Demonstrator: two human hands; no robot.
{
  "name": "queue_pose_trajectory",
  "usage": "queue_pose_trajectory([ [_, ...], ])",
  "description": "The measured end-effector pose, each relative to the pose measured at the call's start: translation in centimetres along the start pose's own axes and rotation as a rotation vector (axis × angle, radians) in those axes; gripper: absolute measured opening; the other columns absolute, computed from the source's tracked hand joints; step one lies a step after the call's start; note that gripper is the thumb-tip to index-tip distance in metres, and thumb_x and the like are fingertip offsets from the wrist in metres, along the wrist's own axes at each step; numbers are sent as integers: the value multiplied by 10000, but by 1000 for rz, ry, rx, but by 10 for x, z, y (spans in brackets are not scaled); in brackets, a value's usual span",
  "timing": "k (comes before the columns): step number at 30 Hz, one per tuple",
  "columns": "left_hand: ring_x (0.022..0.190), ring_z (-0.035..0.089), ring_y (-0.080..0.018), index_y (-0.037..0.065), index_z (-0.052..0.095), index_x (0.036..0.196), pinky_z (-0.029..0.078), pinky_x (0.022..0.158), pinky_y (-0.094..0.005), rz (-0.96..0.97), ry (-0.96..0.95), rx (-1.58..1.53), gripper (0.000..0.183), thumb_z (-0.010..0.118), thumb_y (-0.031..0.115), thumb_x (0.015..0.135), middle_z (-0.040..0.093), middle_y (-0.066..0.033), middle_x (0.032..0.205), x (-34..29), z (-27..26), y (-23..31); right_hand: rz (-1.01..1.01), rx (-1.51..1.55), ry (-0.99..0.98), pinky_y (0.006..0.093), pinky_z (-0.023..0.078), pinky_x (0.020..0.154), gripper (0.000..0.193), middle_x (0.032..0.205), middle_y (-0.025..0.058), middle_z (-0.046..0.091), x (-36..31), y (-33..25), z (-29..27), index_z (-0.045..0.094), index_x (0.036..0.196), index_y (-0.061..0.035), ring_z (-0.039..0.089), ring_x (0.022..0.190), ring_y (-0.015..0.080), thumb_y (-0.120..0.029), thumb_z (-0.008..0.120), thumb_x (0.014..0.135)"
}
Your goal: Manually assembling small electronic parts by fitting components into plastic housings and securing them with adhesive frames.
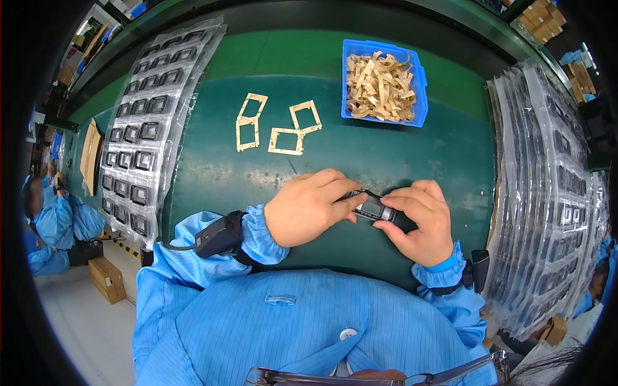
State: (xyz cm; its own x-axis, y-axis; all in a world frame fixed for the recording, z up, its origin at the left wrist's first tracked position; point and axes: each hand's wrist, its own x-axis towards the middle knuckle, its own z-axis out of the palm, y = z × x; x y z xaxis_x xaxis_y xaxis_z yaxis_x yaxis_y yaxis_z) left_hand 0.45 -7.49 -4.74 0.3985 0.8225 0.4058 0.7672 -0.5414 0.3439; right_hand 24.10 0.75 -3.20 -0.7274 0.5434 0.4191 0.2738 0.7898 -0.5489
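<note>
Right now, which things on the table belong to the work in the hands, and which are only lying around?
In the work:
- small black part, held by left hand and right hand

Only lying around:
- three tan frames
- blue bin of tan strips
- left trays of black parts
- right stack of trays

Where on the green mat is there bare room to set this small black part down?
Bare mat lies between the tan frames and left hand, and below the blue bin. Stacked trays crowd both sides.

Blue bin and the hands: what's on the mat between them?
Head view: only bare green mat between blue bin and both hands; tan frames lie further left.
</note>
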Motion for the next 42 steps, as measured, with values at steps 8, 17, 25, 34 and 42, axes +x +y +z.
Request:
queue_pose_trajectory([
  [8, 998, 634, -224, 80, 739, 1125, 574, 789, -346, 3, -36, 20, 390, 771, 263, 782, 668, -46, 1116, 2, -3, 1, 1, 9, -20, 370, 506, 771, 402, 987, 64, 717, -1, 0, -1, 721, 995, -56, 586, 873, 277, -134, 890, 639],
  [17, 1007, 635, -247, 77, 739, 1125, 570, 802, -357, 11, -24, -59, 369, 772, 230, 791, 668, -59, 1138, -1, -2, -4, 10, -1, -28, 379, 515, 790, 432, 1012, 65, 718, -2, -1, 0, 719, 1012, -55, 592, 895, 288, -124, 896, 624],
  [25, 1027, 638, -234, 135, 779, 1022, 576, 761, -339, 70, -17, -63, 250, 775, 178, 776, 674, -45, 1137, 1, -9, -4, 5, 6, -10, 390, 532, 841, 419, 1047, 74, 722, -4, 3, 0, 731, 1034, -52, 612, 971, 306, -103, 880, 645],
  [34, 982, 621, -193, 72, 743, 955, 560, 716, -311, 241, -3, 9, 217, 769, 172, 764, 617, -18, 935, 3, -1, -1, 60, -147, 115, 392, 526, 787, 371, 1023, 68, 710, -2, 5, 4, 738, 958, -55, 621, 952, 298, -134, 891, 629],
  [42, 891, 606, -177, 60, 728, 930, 546, 687, -310, 314, -17, 44, 205, 756, 228, 816, 586, -15, 874, 3, 2, 0, 115, -118, 162, 366, 520, 666, 282, 864, 96, 706, -6, 4, 12, 740, 900, -39, 650, 769, 287, -138, 882, 677],
])
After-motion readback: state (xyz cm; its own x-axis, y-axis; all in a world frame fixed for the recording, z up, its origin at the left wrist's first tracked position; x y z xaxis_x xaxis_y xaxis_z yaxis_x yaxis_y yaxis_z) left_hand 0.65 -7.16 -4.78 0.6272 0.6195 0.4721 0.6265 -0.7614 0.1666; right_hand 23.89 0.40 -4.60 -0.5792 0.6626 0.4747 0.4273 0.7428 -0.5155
